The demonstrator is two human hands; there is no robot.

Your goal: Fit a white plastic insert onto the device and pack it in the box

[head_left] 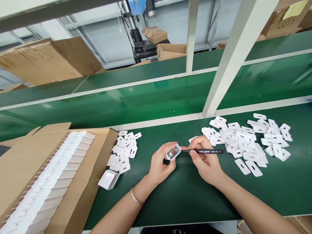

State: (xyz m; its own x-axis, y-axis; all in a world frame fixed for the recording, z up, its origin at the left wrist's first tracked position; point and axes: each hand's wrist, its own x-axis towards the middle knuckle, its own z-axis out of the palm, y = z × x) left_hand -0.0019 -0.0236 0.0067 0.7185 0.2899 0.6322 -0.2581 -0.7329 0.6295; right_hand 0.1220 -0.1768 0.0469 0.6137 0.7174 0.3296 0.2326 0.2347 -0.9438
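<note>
A small white charger shell (173, 152) is tilting open-end up above the green bench's near edge, black ESD tweezers (206, 151) lying level, tips inside.

The table (185, 191) wears a dark green mat, smooth with a faint sheen. The small housing (173, 152) in the left hand (159, 165) looks like glossy white plastic. The tweezers (204, 151) in the right hand (206, 159) are matt black with white lettering. The loose covers (246, 143) look like smooth white plastic. The box (80, 195) is plain brown corrugated cardboard, rough and dull. The frame post (229, 58) is painted off-white, apparently metal.
</note>
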